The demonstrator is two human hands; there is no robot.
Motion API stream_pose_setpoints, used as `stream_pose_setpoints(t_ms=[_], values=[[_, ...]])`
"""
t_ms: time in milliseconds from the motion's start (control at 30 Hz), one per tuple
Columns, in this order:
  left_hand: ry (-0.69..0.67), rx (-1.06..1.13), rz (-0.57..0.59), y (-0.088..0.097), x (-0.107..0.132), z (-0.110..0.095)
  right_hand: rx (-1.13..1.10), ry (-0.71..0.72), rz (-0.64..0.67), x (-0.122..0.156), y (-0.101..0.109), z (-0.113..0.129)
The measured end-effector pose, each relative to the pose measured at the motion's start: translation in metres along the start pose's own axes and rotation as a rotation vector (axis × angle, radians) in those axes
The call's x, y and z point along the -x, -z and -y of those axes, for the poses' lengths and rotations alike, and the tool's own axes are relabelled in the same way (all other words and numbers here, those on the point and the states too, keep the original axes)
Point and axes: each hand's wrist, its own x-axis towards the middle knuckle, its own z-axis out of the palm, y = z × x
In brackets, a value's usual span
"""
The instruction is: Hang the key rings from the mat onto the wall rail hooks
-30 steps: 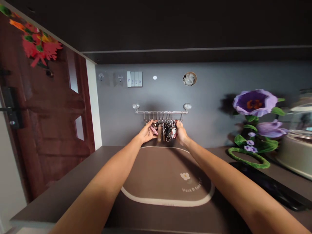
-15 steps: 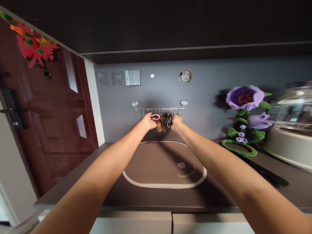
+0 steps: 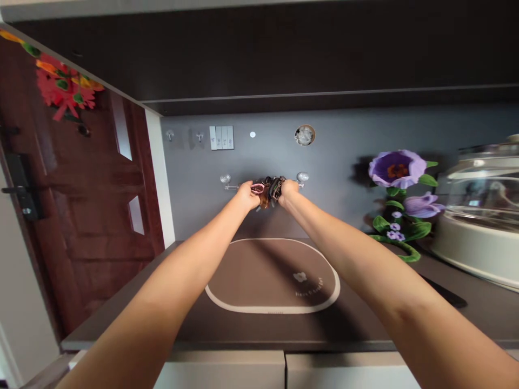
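Observation:
Both my hands are closed around a bunch of keys (image 3: 264,201) in front of the clear hook rail (image 3: 230,187) on the grey wall. My left hand (image 3: 247,195) pinches the left side, where a pink loop (image 3: 257,188) shows. Around the right side, my right hand (image 3: 289,191) grips a dark fob or strap (image 3: 275,188). Brown and metallic pieces dangle between the hands. The bunch hides the middle of the rail, so I cannot tell whether it still touches the hooks.
Below lies a brown mat (image 3: 259,275) with a pale rim on the dark counter (image 3: 227,332). Purple artificial flowers (image 3: 399,167) and a clear-topped appliance (image 3: 482,216) stand at right. A dark shelf (image 3: 259,54) overhangs. A red-brown door (image 3: 97,227) is at left.
Both hands and the bunch of keys have risen from below the rail to its height, now covering its middle. The view has tilted up slightly.

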Motion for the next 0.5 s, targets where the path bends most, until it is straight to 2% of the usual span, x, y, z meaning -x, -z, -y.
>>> stream_pose_setpoints(t_ms=[33, 100, 200, 333, 433, 500], values=[[-0.014, 0.013, 0.005, 0.004, 0.004, 0.001, -0.046, -0.113, -0.089, 0.008, 0.0, 0.001], [-0.018, 0.019, 0.027, 0.013, 0.013, 0.004, -0.094, -0.189, -0.129, 0.025, 0.003, -0.001], [0.013, 0.02, 0.03, 0.034, 0.03, 0.014, -0.092, -0.256, -0.063, 0.052, 0.012, -0.011], [0.109, 0.007, 0.024, 0.07, 0.05, 0.033, -0.012, -0.319, -0.017, 0.08, 0.036, -0.039], [0.201, -0.101, 0.022, 0.1, 0.057, 0.043, 0.136, -0.384, 0.049, 0.093, 0.06, -0.06], [0.282, -0.26, 0.031, 0.119, 0.058, 0.044, 0.28, -0.392, 0.075, 0.096, 0.079, -0.069]])
